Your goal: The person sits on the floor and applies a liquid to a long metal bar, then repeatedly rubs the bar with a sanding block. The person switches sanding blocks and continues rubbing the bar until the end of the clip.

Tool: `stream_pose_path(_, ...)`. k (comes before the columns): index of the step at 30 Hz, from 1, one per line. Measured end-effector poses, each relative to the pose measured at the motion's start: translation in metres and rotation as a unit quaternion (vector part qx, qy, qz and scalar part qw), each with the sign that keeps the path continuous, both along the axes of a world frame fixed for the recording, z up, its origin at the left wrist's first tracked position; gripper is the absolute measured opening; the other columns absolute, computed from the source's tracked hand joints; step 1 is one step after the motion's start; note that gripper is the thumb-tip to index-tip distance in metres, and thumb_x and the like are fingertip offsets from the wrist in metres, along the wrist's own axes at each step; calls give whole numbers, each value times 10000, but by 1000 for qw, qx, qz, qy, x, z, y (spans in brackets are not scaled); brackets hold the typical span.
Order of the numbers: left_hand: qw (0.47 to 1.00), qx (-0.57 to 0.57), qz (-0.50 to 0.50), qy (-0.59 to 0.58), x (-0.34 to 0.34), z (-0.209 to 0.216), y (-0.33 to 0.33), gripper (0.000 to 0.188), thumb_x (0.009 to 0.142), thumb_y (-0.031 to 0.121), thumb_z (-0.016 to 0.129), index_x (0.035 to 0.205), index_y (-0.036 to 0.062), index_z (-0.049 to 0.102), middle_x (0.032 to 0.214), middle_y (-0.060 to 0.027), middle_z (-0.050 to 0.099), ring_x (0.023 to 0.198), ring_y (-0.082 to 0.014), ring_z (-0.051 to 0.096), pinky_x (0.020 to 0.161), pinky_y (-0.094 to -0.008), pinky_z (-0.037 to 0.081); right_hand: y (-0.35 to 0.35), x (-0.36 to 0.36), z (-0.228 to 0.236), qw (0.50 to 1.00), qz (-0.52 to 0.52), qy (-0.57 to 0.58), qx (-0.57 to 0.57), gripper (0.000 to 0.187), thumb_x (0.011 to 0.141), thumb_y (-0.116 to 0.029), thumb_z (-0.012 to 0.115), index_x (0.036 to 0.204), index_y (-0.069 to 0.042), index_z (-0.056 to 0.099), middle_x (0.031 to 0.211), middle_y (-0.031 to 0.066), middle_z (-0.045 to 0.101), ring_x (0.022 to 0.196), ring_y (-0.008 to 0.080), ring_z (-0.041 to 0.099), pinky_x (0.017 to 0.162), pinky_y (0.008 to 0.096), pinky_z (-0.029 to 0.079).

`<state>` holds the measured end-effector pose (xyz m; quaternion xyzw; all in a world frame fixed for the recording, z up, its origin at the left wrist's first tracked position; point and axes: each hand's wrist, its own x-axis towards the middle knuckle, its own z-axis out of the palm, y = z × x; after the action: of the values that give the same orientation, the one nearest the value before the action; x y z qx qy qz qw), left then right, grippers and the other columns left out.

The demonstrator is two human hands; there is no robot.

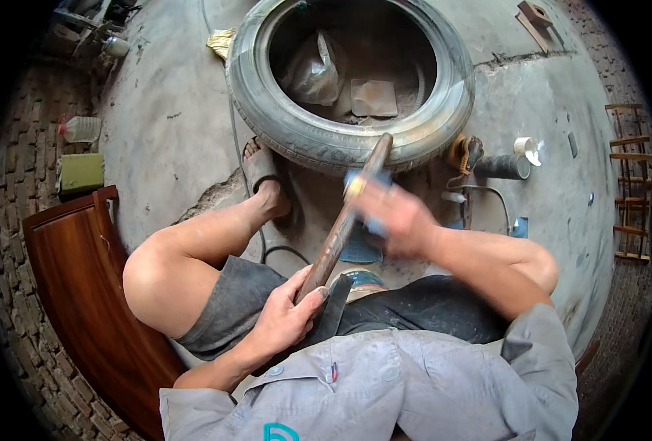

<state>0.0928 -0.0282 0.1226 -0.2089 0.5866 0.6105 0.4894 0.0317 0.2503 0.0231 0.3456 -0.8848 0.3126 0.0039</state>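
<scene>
A long brown wooden rod point(332, 246) slants up from my lap. Its far end lies over the near rim of a worn tyre point(454, 81). My left hand point(287, 312) is wrapped round the rod's near end. Farther up the rod, my right hand point(399, 217) is smeared by motion, closed over a blue sheet that looks like sandpaper point(373, 224) pressed to the wood. Another blue sheet point(361, 250) lies beneath the rod, between my legs.
Inside the tyre are a clear plastic bag point(318, 77) and a pale square block point(373, 98). A yellow-and-black power tool point(467, 153), a dark cylinder point(503, 167) and a white cup point(524, 145) stand right. Left are a brown wooden panel point(83, 294), a green box point(81, 173) and a plastic bottle point(82, 129).
</scene>
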Motion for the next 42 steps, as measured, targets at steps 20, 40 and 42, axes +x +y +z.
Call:
stream_pose_path(20,999,6,12,-29,2,-2,1,505,1071,200,606,1546,100,466,759,47,484,490,-50,383,429,-241,313,7,-12,-10,998,-58,-10,-1,618,759,3,664,1375,11,622,1408,218,645,1390,387,567,1156,500,474)
stream_pose_path(40,993,-25,-17,114,19,-24,-1,562,1006,125,649,1508,-60,475,1354,-162,652,1247,-184,596,1089,-312,450,2,-12,-2,996,-65,-11,55,589,785,-32,678,1365,50,618,1411,242,627,1411,413,539,1169,495,460)
stream_pose_path(42,990,-26,-9,136,25,-32,-2,555,1006,121,649,1503,-58,481,1322,-148,667,1211,-179,609,1072,-309,460,-36,42,11,1000,29,-5,-7,610,763,-56,701,1361,39,626,1410,238,631,1417,378,547,1163,499,466)
